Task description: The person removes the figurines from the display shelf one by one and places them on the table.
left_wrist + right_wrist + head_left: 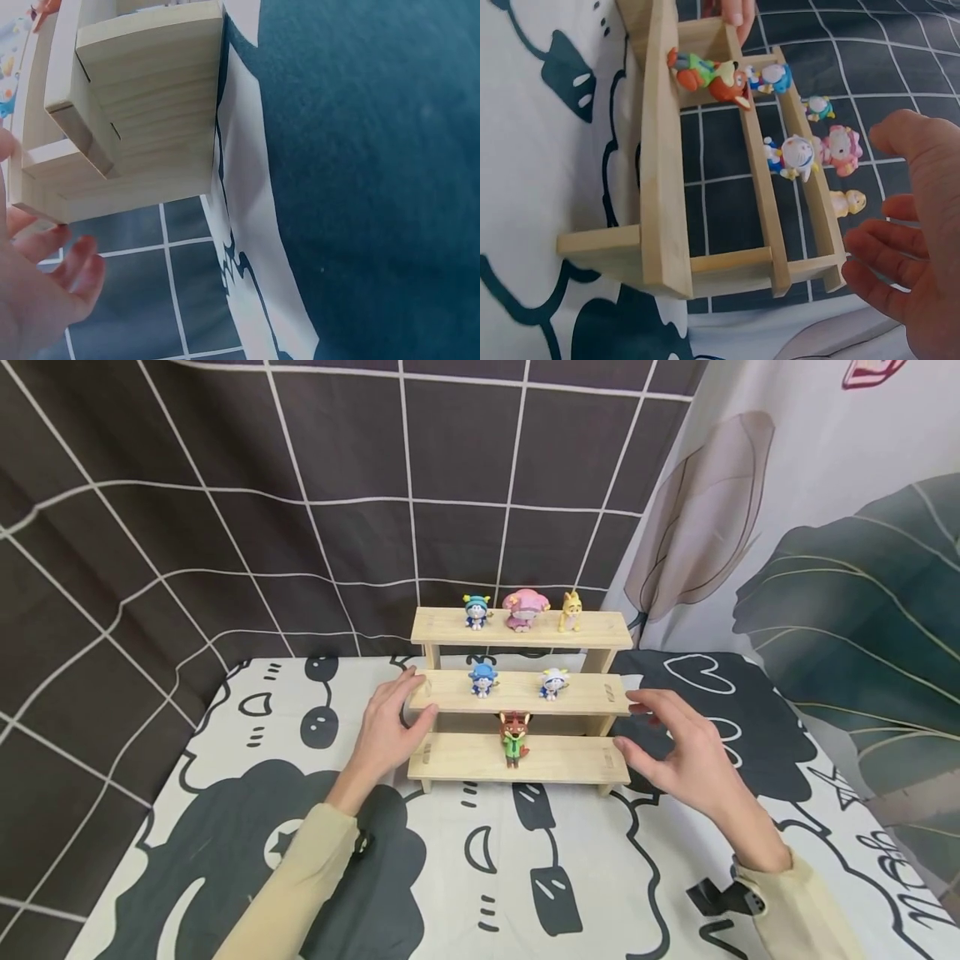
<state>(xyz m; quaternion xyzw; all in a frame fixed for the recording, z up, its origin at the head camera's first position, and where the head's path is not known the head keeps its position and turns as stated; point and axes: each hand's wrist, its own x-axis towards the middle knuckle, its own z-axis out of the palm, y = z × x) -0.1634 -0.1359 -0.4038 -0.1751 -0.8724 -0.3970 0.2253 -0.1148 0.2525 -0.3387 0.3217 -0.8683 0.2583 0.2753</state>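
Left hand (388, 725) and right hand (688, 756), fingers relaxed, are flanking a three-tier wooden stand (461, 762) on printed cloth (442, 893), seemingly aligning it; six figurines (514, 741) are calling for a gentle next nudge.

Worn kit, left and right
left hand (386, 727) bare; plain beige sleeve (288, 889); small black unit (363, 842) at its end; right hand (693, 760) bare; matching beige sleeve (806, 914); black angular unit (723, 898) with a rounded end

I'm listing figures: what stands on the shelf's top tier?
On the top tier stand a blue figure, a pink figure and a yellow figure; its surface beneath them is covered.
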